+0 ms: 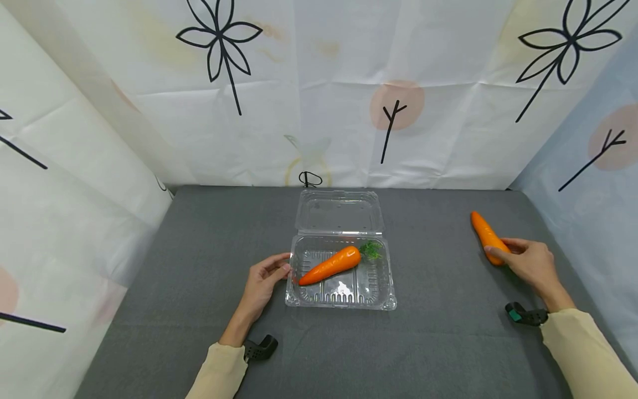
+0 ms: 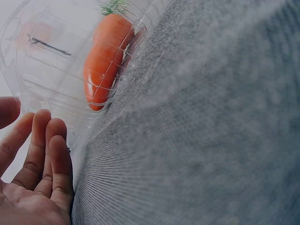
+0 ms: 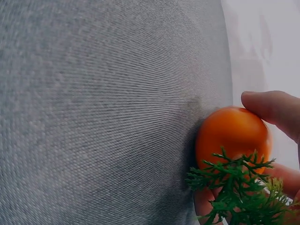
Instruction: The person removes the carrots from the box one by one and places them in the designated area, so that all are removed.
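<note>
A clear plastic clamshell box lies on the grey cloth with its lid folded back. Inside its base rests an orange carrot with a green leafy top, tip pointing left. My left hand is at the box's left side, fingertips right at the rim; in the left wrist view its fingers look nearly straight. Far to the right, my right hand grips a second carrot by its thick end. Green leaves on that end show in the right wrist view, with the thumb over the carrot's side.
Grey cloth covers the table. White printed curtains rise behind the table and along its left and right sides. A dark band with a camera is worn on the left wrist, another on the right.
</note>
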Tool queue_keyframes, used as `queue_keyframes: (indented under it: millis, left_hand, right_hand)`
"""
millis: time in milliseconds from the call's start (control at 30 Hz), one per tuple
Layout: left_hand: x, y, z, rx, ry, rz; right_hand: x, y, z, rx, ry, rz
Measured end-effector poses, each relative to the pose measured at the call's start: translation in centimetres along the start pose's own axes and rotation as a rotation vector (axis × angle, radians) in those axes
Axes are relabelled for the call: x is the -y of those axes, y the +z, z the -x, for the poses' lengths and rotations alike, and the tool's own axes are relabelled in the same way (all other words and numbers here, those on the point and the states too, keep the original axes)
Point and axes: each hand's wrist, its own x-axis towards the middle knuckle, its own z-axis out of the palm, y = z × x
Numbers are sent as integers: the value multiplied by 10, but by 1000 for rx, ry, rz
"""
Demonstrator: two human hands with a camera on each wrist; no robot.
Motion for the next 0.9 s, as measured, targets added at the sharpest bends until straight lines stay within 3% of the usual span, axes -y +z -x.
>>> queue_keyframes:
  millis: [567, 900]
  left_hand:
    - [-3, 1, -1, -6, -12, -6]
    - [-3, 1, 0, -5, -13, -8]
  right_hand:
    - [10, -4, 1, -32, -38, 68]
    - [24, -3, 3, -132, -52, 77]
